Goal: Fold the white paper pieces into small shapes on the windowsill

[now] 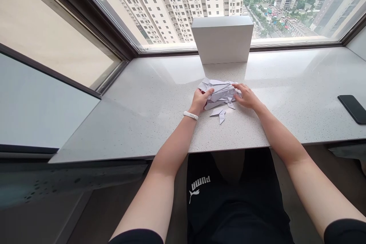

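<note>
A bunch of folded white paper pieces (219,90) lies on the pale stone sill between my two hands. My left hand (200,99) is closed on the left side of the bunch, its thumb pressed on top and the fingers partly hidden beneath the paper. At the right end, my right hand (245,95) curves its fingers around the paper, with fingertips touching the folds. One small folded paper piece (220,114) rests apart on the sill, just nearer to me than the bunch. A white band circles my left wrist.
Behind the paper, a white box (223,40) stands upright against the window. A black phone (353,109) lies at the far right of the speckled sill (137,114). Dark window frames (114,34) border the left and back, and the sill's front edge runs before my lap.
</note>
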`<state>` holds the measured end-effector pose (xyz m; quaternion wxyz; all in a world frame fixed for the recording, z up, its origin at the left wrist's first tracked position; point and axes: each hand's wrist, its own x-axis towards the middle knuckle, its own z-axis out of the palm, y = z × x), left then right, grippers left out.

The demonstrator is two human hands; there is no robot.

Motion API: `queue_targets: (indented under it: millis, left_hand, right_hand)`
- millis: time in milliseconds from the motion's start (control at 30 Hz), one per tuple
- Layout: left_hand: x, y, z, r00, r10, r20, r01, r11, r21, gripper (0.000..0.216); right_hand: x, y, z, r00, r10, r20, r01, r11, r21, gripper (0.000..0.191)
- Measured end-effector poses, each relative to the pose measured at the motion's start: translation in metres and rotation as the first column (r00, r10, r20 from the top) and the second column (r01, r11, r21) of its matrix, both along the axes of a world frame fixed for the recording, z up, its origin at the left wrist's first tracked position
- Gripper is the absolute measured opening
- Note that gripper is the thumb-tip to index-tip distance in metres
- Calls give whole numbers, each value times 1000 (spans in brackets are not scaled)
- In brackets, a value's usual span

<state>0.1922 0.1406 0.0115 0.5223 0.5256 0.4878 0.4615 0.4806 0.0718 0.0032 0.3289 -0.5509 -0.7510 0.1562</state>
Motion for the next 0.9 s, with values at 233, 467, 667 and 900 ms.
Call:
queue_targets:
  millis: [233, 467, 667, 900]
  left_hand:
    - [-23, 10, -6, 770, 269, -579, -99, 946, 308, 79]
    - [-31, 8, -4, 665, -107, -740, 470, 829, 303, 122]
    - [-14, -1, -1, 611, -198, -766, 598, 750, 283, 90]
    - [-3, -7, 7, 839, -140, -526, 384, 837, 390, 56]
  right_hand:
    - [-2, -2, 2, 994, -97, -53, 98, 995, 8, 49]
    - [-5, 2, -3, 998, 25, 63, -25, 1000, 0, 96]
    - [-10, 4, -8, 988, 97, 121, -88, 993, -82, 79]
    - [-12, 3, -5, 994, 96, 44, -95, 995, -24, 73]
